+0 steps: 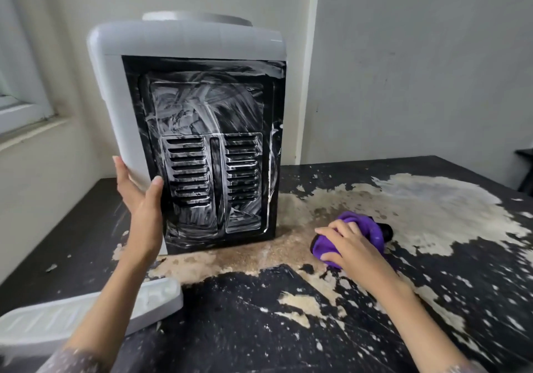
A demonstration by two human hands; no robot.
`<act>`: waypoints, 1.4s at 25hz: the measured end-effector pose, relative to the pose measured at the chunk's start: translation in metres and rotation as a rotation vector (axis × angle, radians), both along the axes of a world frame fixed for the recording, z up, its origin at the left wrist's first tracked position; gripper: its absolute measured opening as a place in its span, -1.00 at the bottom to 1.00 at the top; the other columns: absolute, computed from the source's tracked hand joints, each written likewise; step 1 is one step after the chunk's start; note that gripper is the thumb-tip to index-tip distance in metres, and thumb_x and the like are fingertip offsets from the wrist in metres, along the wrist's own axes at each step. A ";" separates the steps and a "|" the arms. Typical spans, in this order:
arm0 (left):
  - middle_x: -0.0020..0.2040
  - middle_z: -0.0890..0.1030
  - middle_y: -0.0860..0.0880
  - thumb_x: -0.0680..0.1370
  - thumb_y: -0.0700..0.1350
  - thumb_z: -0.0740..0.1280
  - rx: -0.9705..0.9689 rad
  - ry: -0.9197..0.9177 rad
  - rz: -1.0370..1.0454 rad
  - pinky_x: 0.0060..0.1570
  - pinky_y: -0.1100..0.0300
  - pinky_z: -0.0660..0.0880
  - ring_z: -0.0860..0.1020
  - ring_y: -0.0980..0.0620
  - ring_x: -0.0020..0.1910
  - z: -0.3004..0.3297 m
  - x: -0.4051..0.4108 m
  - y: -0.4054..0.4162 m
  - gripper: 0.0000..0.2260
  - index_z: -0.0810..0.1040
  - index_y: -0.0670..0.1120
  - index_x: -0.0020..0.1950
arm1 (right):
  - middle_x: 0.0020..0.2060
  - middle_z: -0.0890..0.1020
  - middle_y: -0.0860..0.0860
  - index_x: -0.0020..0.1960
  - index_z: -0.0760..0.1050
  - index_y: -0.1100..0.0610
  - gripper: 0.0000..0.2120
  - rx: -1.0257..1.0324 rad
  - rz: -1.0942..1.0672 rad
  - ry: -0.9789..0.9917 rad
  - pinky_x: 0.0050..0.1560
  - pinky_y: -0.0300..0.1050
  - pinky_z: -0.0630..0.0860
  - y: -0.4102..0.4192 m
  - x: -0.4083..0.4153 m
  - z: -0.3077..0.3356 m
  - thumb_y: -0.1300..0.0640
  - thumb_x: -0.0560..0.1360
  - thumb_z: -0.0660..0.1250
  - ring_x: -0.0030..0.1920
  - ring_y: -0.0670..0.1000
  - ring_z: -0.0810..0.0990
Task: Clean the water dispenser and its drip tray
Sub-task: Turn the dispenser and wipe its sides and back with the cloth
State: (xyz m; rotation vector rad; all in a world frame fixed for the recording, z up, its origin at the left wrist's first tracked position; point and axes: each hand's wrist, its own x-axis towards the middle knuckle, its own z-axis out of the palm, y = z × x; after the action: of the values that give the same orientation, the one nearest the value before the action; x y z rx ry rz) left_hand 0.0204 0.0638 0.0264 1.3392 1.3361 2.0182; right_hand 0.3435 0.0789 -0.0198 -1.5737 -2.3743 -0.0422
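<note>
A white water dispenser (184, 46) stands on the table with its black back panel (207, 153) facing me, smeared with white soapy streaks over the vents. My left hand (141, 196) grips the dispenser's lower left corner, thumb on the black panel. To the right of the dispenser, my right hand (346, 243) holds a purple cloth (363, 228) bunched on the tabletop. The white drip tray (86, 312) lies at the table's near left, partly behind my left forearm.
The black table (259, 329) has large patches of worn, peeled beige surface. A small dark object (386, 232) lies just behind the cloth. White walls rise behind, with a window sill (26, 130) at the left and dark furniture (526, 168) at the far right.
</note>
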 end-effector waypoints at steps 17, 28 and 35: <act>0.52 0.15 0.04 0.52 -0.04 0.13 0.274 0.675 0.420 0.43 0.13 -0.15 -0.06 0.07 0.52 0.139 -0.020 0.005 -0.56 0.31 -0.02 0.41 | -0.34 0.60 -0.07 -0.25 0.56 0.06 -0.82 -0.052 0.339 1.941 -0.26 -0.28 0.50 0.002 -0.108 0.159 0.16 0.52 0.33 -0.29 -0.11 0.56; 0.27 0.48 0.08 0.57 0.07 -0.04 0.323 0.801 0.526 0.45 0.03 -0.12 0.28 0.05 0.40 0.157 -0.037 0.033 -0.57 0.46 0.02 0.32 | 0.38 0.32 0.33 0.47 0.08 0.32 -0.19 0.826 -0.108 0.434 0.40 0.23 0.10 0.057 -0.158 0.135 -0.27 0.49 0.08 0.38 0.29 0.26; 0.27 0.48 -0.06 0.60 0.01 -0.05 0.395 0.856 0.418 0.39 -0.12 0.16 0.30 -0.05 0.34 0.159 -0.048 0.034 -0.55 0.44 -0.12 0.34 | 0.29 0.50 0.14 0.42 0.21 0.20 -0.47 1.005 0.087 0.334 0.43 0.20 0.12 0.044 -0.235 0.126 0.13 0.46 0.09 0.28 0.18 0.46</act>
State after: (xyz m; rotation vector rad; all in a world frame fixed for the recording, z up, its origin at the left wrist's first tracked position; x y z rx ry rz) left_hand -0.0273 0.0978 0.1854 2.4695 1.7125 2.1197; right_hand 0.1088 0.1225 0.1066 -0.8856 -1.6861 -0.7544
